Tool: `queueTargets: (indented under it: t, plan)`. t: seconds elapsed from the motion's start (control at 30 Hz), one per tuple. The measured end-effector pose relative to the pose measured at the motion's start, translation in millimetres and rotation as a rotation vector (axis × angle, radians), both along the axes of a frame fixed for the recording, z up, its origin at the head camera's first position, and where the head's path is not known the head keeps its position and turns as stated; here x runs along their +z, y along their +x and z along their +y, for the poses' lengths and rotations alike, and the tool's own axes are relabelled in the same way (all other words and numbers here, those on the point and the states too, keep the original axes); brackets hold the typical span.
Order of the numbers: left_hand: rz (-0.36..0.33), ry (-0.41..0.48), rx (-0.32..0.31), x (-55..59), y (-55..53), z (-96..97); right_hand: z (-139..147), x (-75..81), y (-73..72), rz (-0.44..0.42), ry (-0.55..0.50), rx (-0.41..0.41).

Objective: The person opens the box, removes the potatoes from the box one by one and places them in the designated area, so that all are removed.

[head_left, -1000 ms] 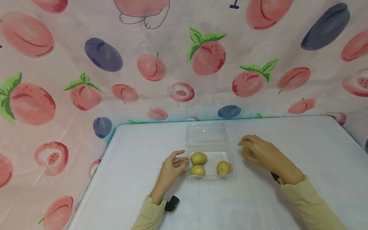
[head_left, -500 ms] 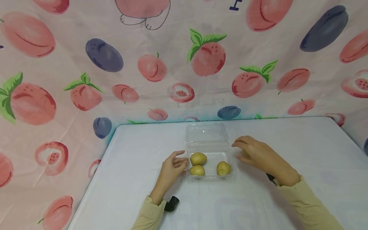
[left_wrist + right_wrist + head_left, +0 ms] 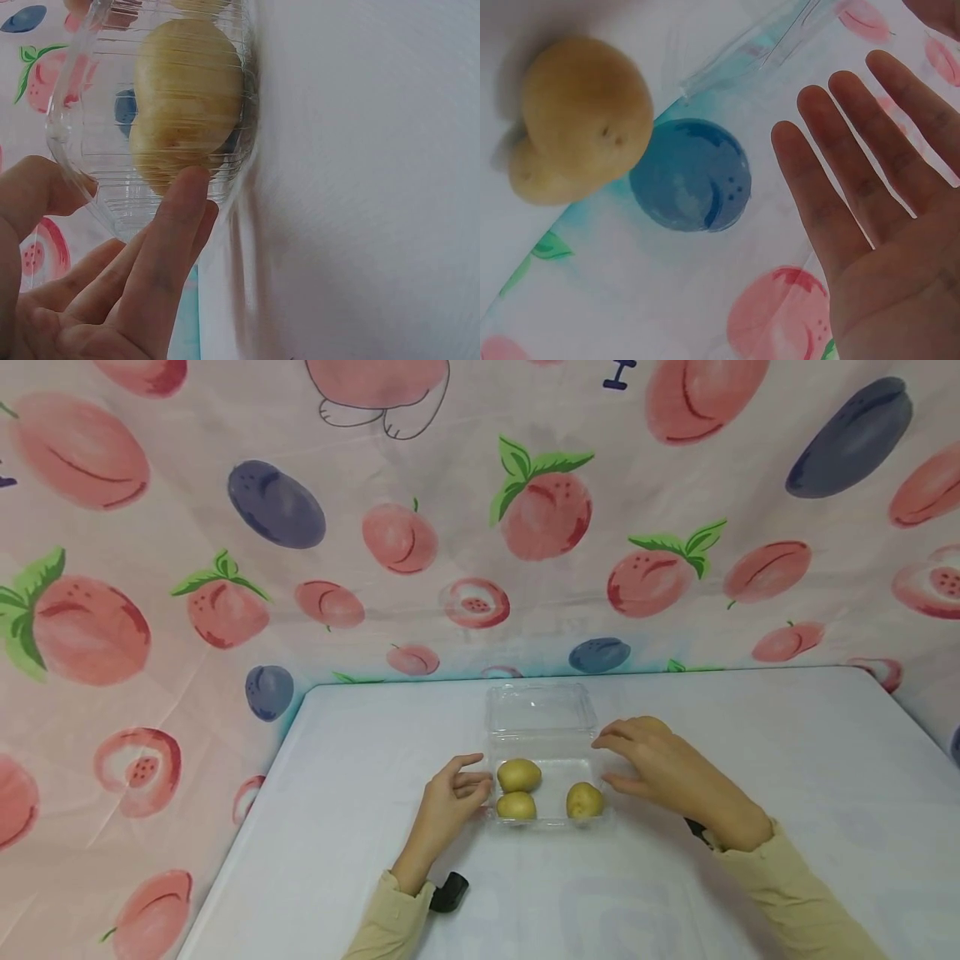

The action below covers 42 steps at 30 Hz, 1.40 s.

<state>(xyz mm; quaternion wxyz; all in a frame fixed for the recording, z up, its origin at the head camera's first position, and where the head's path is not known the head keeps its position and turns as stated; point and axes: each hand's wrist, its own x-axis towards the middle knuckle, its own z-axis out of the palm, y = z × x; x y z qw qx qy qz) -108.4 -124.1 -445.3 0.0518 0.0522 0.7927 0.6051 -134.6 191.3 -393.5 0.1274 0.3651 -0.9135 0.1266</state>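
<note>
Three potatoes [image 3: 519,775] in box [image 3: 555,781], two left out [image 3: 589,105]. Lid [image 3: 540,708] unclosed, toward table's [image 3: 360,735] back edge. Right hand [image 3: 663,768] empty, fingers spread; left hand [image 3: 441,810] loosely touching box.

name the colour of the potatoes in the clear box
Dull yellow; the potatoes show best in the head view.

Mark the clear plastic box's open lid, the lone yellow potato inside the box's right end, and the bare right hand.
Clear plastic lid [image 3: 540,710], head view: middle of its panel.
Lone yellow potato [image 3: 584,800], head view: middle of its side.
Bare right hand [image 3: 657,765], head view: back of the hand.
</note>
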Motion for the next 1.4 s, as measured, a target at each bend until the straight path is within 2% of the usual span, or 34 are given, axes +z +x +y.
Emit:
queueTargets:
  t: [0.13,0.4,0.67,0.97,1.4]
  plan:
    - [-0.011,-0.001,0.000,0.1,-0.3,-0.1,-4.4,-2.2,-0.3,0.032,-0.002,0.025]
    - [-0.007,0.006,-0.006,-1.0,-0.1,-1.1,-15.8,-5.7,2.9,-0.046,-0.032,0.055]
    - [-0.003,0.008,-0.004,-1.3,-0.6,-1.0,-25.3,-7.9,2.9,-0.050,-0.002,0.070]
    - [-0.001,0.006,-0.002,-1.7,-1.2,-0.4,-30.9,-6.6,3.2,-0.148,0.034,0.094]
    - [-0.003,0.011,-0.005,-2.3,-1.0,-0.9,-34.8,-12.3,-0.9,-0.205,0.123,0.121]
